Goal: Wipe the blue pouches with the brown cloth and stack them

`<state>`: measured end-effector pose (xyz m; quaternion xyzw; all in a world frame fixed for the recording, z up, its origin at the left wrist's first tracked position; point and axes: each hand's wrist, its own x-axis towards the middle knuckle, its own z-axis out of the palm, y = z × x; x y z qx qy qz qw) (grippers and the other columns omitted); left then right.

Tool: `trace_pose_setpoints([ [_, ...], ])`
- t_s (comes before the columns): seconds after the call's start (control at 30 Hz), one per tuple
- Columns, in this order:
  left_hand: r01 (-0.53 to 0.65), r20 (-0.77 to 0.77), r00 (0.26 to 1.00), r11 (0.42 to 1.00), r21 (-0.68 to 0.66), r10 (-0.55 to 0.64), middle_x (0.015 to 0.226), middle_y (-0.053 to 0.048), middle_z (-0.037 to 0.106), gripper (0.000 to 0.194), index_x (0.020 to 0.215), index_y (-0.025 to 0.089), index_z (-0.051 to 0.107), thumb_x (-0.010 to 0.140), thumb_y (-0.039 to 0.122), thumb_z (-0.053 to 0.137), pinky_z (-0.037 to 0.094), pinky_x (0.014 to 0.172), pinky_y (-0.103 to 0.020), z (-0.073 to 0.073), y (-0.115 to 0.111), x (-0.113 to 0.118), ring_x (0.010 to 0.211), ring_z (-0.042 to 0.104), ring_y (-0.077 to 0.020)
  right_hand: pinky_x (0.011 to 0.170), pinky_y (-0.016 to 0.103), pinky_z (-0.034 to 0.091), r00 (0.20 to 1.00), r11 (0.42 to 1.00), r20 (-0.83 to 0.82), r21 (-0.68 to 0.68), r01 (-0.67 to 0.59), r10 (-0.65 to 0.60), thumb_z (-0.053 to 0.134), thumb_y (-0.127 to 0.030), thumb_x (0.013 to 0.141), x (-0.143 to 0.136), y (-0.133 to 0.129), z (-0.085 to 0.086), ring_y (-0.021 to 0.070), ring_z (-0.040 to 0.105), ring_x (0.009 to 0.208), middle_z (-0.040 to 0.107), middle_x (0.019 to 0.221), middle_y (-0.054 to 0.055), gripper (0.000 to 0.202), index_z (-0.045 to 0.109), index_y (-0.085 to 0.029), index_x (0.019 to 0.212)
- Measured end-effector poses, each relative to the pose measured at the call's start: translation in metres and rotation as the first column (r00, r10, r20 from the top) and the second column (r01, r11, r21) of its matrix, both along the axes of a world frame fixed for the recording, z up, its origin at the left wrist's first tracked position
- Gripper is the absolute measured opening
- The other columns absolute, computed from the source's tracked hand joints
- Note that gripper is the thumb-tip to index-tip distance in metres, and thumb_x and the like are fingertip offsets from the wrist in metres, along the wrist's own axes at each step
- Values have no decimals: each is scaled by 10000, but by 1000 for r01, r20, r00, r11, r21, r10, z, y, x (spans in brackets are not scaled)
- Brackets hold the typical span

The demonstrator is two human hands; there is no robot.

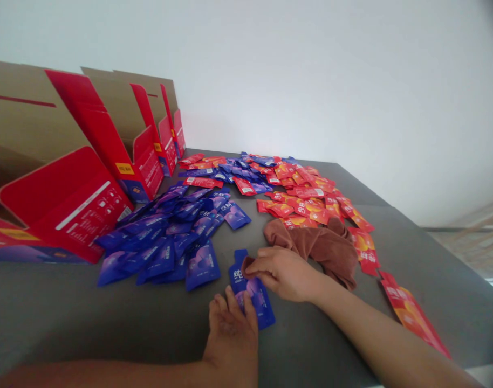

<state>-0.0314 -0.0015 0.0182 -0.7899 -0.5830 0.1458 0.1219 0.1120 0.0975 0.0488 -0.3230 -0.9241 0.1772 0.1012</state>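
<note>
A blue drink pouch (262, 307) with white lettering and a purple print lies flat on the grey table, its narrow spout end pointing away from me. My left hand (230, 328) rests over the pouch's left edge, fingers stretched out and touching it. A brown cloth (331, 250) is pinched in my right hand (287, 272), and a folded corner of it presses on the upper part of the same pouch. The rest of the cloth trails behind my right hand on the table. Just left of this pouch lies a heap of similar blue pouches (165, 240).
Open red cartons (145, 161) with raised flaps line the left side. Red-orange pouches (311, 207) spread across the back right, mixed with blue ones at the far end. A single red pouch (412, 315) lies near the right table edge. A white wall (290, 81) stands behind.
</note>
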Motion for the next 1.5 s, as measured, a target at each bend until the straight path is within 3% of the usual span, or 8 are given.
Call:
trace_pose_setpoints([
  [0.13,15,-17,1000,1000,23,-14,1199,-204,571,508,1221,182,504,779,-22,358,459,893,-434,0,-1,-1,1052,578,-278,754,261,388,998,998,8,17,61,-61,484,-136,840,6,6,-1,152,554,839,602,894,46,222,638,-189,991],
  [0.33,66,-42,997,997,42,-65,1180,-206,580,506,1201,179,534,762,-15,372,478,866,-435,-4,0,-3,1024,591,-297,757,268,382,991,991,-15,-15,-135,135,518,-158,825,-4,-7,5,157,551,840,612,885,35,194,642,-192,970],
  [0.6,35,-23,999,999,29,-34,1183,-221,569,511,1210,178,519,768,-22,359,476,866,-453,-11,2,-4,1035,583,-304,753,260,390,997,997,14,17,75,-75,483,-134,833,6,7,1,152,565,840,616,895,43,226,640,-189,985],
  [0.83,77,-13,997,996,44,-76,1190,-233,562,482,1211,147,521,776,-1,375,471,873,-452,-11,-1,-3,1037,583,-305,731,253,378,987,987,-11,-16,-159,159,511,-150,819,-3,-7,8,151,554,827,623,889,24,190,645,-191,947],
  [0.97,-4,-18,1000,999,35,4,1206,-214,554,497,1198,180,532,764,-15,389,455,893,-474,-16,0,-3,1052,575,-303,732,252,382,998,998,-8,-9,-56,56,491,-149,838,-1,-3,3,146,557,816,621,891,34,219,641,-191,993],
  [1.07,89,-27,996,994,62,-88,1178,-222,575,489,1211,167,521,776,-3,375,477,863,-448,-13,0,-5,1022,593,-298,746,256,386,999,999,0,0,35,-35,487,-138,839,4,5,0,148,561,829,619,887,43,235,643,-193,1006],
  [1.33,22,-81,997,998,67,-17,1194,-186,581,519,1193,188,540,754,-35,377,464,888,-435,0,-2,1,1042,584,-282,739,259,387,989,989,-33,-36,-144,143,498,-140,829,-3,-6,5,152,560,826,625,892,40,216,650,-188,975],
  [1.5,82,-30,996,996,27,-81,1178,-204,585,510,1213,180,522,767,-7,362,487,849,-431,-7,1,-6,1018,597,-286,751,254,392,1000,999,2,-14,31,-31,486,-141,838,3,3,0,148,570,832,624,891,40,230,650,-196,990],
])
